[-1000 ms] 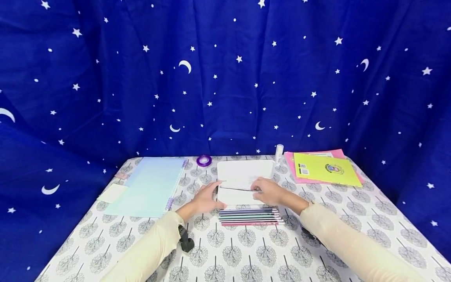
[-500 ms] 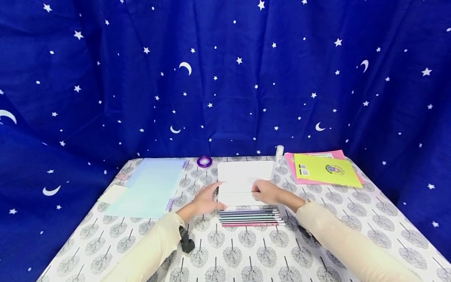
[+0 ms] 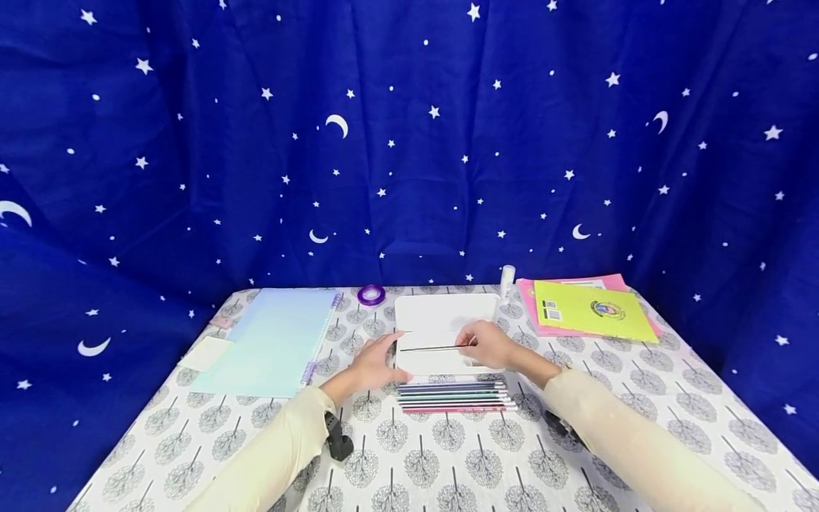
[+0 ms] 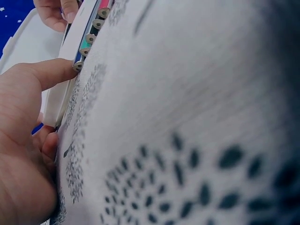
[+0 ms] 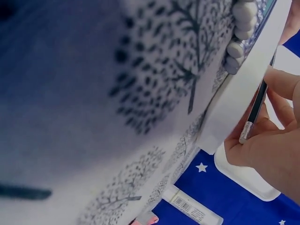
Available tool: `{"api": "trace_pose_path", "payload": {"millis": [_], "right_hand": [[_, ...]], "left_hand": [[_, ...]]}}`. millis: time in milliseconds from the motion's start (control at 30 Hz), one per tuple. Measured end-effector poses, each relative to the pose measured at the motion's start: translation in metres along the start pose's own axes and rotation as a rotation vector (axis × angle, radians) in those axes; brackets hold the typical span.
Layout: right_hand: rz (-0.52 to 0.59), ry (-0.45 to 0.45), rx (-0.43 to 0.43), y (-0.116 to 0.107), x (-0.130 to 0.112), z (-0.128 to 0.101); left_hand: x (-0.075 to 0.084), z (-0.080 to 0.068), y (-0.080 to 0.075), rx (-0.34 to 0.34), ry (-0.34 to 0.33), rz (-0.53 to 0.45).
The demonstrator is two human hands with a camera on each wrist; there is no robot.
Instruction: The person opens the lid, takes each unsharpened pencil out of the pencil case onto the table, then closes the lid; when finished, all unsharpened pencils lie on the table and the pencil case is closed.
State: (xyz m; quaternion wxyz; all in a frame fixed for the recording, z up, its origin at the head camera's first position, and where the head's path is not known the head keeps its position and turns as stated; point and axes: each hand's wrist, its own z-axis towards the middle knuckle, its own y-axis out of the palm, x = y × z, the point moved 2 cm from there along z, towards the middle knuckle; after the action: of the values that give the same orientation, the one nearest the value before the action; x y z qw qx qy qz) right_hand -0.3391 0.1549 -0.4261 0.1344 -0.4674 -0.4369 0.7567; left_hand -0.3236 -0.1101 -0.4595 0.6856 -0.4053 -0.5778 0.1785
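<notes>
At frame centre, the right hand (image 3: 489, 345) is pinching a dark pencil (image 3: 430, 348), now lifting it clear above the white case (image 3: 441, 316). Left hand (image 3: 374, 364) is staying put, fingers relaxed against the case's left edge.

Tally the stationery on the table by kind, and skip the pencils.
White case: 1
Blue binder: 1
Booklets, yellow and pink: 2
Tape roll: 1
Glue stick: 1
Sticky-note pad: 1
Small pink piece: 1
Total: 8
</notes>
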Motion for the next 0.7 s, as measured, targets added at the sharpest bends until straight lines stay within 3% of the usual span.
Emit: {"api": "trace_pose_path", "payload": {"millis": [267,700], "right_hand": [[0.016,-0.035,0.024,-0.009,-0.009,-0.013],[0.021,-0.03,-0.03,-0.013,-0.038,-0.056]], "left_hand": [[0.001,0.0,-0.001,0.001,0.008,-0.005],[0.0,0.0,0.002,0.012,0.013,0.016]]}}
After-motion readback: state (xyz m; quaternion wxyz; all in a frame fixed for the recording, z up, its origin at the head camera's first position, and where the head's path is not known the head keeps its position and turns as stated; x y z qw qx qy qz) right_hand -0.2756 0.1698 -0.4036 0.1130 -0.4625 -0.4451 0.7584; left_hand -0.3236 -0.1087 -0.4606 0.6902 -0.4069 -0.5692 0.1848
